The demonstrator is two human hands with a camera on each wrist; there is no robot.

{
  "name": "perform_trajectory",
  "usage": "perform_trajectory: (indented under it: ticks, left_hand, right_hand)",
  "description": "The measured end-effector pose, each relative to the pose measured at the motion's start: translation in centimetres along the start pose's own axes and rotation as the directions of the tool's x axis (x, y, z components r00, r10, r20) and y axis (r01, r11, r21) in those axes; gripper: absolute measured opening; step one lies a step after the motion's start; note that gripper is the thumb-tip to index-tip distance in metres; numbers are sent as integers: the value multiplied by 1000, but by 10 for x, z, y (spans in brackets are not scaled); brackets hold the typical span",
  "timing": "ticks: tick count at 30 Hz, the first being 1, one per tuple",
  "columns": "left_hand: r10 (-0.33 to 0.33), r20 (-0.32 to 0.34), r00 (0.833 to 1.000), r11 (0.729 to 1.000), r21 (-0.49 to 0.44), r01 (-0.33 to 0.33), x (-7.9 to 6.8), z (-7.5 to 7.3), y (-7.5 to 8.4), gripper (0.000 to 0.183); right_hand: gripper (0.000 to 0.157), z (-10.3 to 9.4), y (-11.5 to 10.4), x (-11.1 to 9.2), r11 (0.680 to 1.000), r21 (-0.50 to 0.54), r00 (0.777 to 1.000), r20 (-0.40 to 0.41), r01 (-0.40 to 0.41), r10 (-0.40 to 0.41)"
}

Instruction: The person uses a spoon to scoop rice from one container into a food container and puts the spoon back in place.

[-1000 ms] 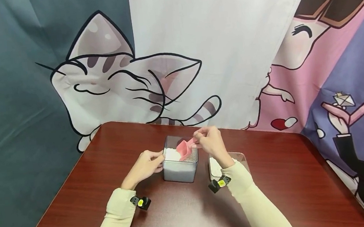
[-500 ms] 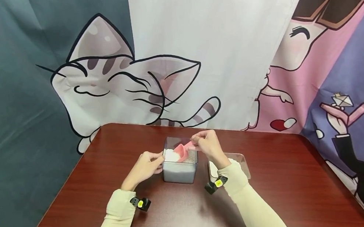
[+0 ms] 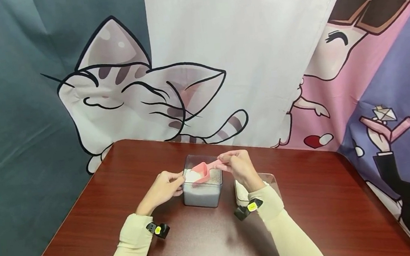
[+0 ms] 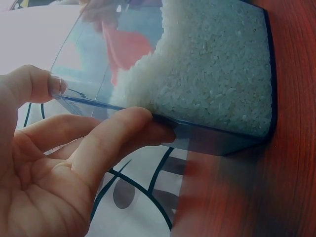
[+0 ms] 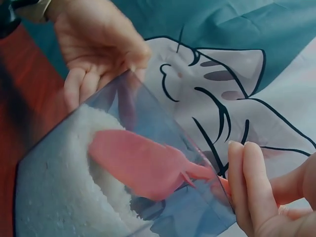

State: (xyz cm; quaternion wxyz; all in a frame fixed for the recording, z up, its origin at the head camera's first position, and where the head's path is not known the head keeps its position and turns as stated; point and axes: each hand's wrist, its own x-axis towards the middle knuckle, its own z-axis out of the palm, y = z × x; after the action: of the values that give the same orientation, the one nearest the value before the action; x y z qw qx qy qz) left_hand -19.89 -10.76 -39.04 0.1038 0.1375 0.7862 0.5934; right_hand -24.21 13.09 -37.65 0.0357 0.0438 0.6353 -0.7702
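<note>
A clear, blue-tinted box (image 3: 202, 200) of white rice (image 4: 217, 69) stands on the table. At its left side my left hand (image 3: 163, 189) pinches the rim. In the left wrist view, the thumb is at the rim and the fingers lie along the outer wall. My right hand (image 3: 240, 167) grips a pink scoop (image 5: 138, 160) by its handle. The scoop's bowl is inside the box, its front edge in the rice, which is heaped toward the left hand's side and hollowed under the scoop.
A second clear, shallower tub (image 3: 274, 182) holding white contents sits right of the box, partly hidden under my right wrist. The brown table (image 3: 187, 246) ends at the back against a cartoon-printed cloth (image 3: 257, 55).
The scoop's bowl has shifted left and a little nearer, deeper over the rice, and it is turned differently. My right hand went slightly left, then back right. The left hand stays put.
</note>
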Motion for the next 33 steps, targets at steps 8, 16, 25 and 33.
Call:
perform_trajectory:
  ticks: [8, 16, 25, 33]
  left_hand:
    - [7, -3, 1000, 1000, 3, -7, -3, 1, 4, 35]
    - [13, -4, 1000, 1000, 5, -13, -2, 1, 2, 34]
    - [17, -7, 1000, 1000, 6, -17, -3, 0, 3, 32]
    - [6, -8, 1000, 1000, -2, -6, -3, 1, 2, 33]
  right_hand:
    - [20, -9, -1, -5, 992, 122, 999, 19, -38, 36]
    - [20, -23, 5, -8, 961, 272, 997, 76, -48, 29]
    - [18, -28, 3, -10, 923, 360, 991, 40, -137, 131]
    - [16, -30, 2, -11, 915, 376, 988, 21, -147, 150]
